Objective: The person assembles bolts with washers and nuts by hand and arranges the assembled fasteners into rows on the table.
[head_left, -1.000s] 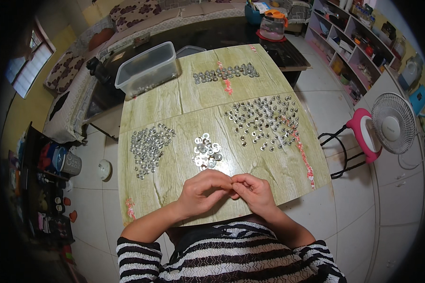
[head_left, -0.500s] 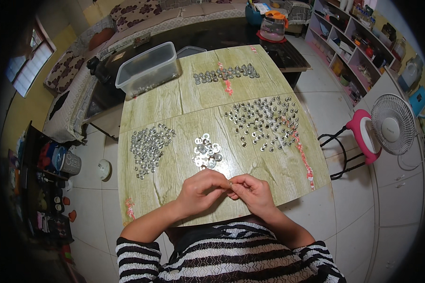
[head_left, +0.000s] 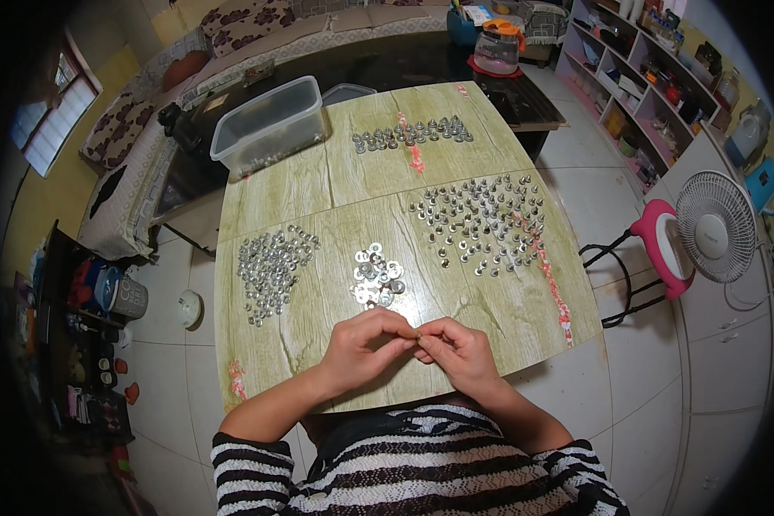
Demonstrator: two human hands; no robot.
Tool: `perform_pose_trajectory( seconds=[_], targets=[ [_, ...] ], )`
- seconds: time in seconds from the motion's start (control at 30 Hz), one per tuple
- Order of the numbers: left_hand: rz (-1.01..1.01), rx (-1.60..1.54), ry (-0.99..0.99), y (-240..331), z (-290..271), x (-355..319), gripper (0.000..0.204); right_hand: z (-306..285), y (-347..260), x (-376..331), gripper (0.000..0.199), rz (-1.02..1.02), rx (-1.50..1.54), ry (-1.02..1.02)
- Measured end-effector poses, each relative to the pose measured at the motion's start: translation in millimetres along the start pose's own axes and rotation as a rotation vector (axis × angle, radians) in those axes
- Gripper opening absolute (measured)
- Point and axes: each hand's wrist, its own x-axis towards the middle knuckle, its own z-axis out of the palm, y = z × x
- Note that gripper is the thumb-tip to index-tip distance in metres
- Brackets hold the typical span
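Note:
Near the front of the table (head_left: 305,370), my left hand (head_left: 361,351) and my right hand (head_left: 460,354) meet, thumbs and fingertips pinched together. Whatever tiny piece they grip is mostly hidden by the fingers. Just beyond them lies a small pile of flat metal washers (head_left: 375,273). Many small shiny nuts (head_left: 271,267) are spread to the left. On the right, many short bolts (head_left: 477,219) stand on their heads, shafts upward. Along the far side is a grouped row of bolts (head_left: 413,135) standing on wider bases.
A clear plastic tub (head_left: 275,129) with small pieces in its bottom stands at the far left corner. Behind is a dark table (head_left: 374,53) with a jug (head_left: 497,50). A white fan (head_left: 714,228) and pink-seated stool (head_left: 662,249) stand right.
Only the fingertips have shifted slightly, still pinched together at the same spot. The piles, the row of bolts and the tub look the same.

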Motion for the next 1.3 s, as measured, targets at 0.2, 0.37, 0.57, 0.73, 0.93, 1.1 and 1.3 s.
perform_pose_trajectory(
  seconds=[0.2,0.37,0.57,0.73,0.93,1.1,1.3],
  targets=[
    [-0.088,-0.025,0.017,3.9,0.2,2.2,0.013,-0.4,2.9,0.0,0.016,-0.006,0.069,0.008],
    [0.153,0.047,0.044,2.7,1.8,2.0,0.013,0.3,0.4,-0.2,0.016,-0.01,0.067,0.003],
    [0.095,0.021,0.018,-1.8,1.4,0.0,0.014,-0.5,0.2,-0.2,0.015,-0.011,-0.001,-0.003],
    [-0.055,-0.005,0.042,4.7,2.2,2.7,0.013,-0.3,2.6,-0.8,0.015,-0.002,0.052,0.017],
    [0.005,-0.015,0.074,3.8,2.4,0.2,0.013,1.8,1.1,-1.5,0.015,0.018,0.06,0.025],
    [0.011,-0.034,0.041,-1.9,3.8,-0.4,0.013,1.0,0.2,-1.3,0.016,0.008,0.077,0.023],
    [0.02,-0.059,0.026,-4.1,3.5,-2.0,0.016,1.2,0.2,-0.6,0.015,0.007,0.062,0.032]
  ],
)
